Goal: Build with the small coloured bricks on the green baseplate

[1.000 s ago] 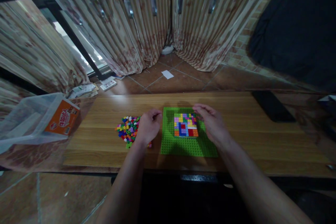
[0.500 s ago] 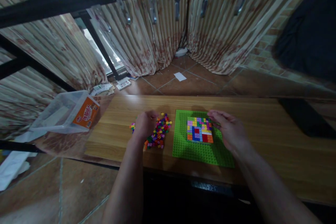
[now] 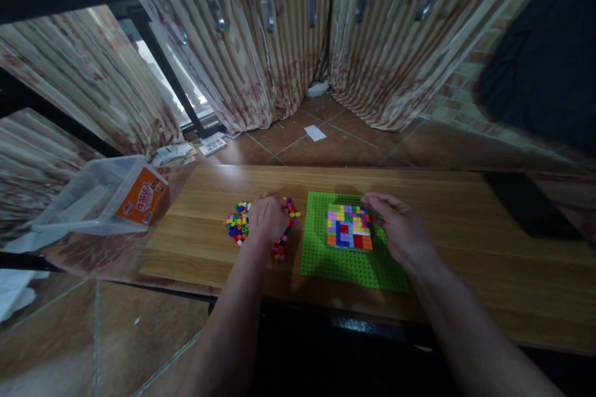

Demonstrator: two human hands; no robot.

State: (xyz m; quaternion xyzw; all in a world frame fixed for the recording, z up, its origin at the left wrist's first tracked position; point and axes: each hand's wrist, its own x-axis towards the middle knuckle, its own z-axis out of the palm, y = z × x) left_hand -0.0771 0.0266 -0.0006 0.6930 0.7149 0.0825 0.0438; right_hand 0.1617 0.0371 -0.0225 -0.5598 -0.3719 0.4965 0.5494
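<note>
My left hand [image 3: 269,218] reaches down into a loose pile of small coloured toy bricks [image 3: 238,223], its fingers curled and their tips hidden. What they pinch, if anything, cannot be made out. To the right of the pile lies a green studded baseplate [image 3: 326,263]. A square patch of multicoloured bricks [image 3: 349,227] sits on it. My right hand [image 3: 401,226] is at the far right corner of that patch, thumb and forefinger brought together. Whatever is between those fingertips is too small to name.
The wooden table [image 3: 186,242] carries a dark flat object [image 3: 531,206] at the right. Beyond its left end stands a clear plastic tub [image 3: 88,198] with an orange label. Papers [image 3: 174,154] lie on the floor near the curtains [image 3: 261,74].
My left hand has shifted right across the brick pile, uncovering bricks on its left side. My right hand stays by the patch's far corner. The whole view has shifted slightly.
</note>
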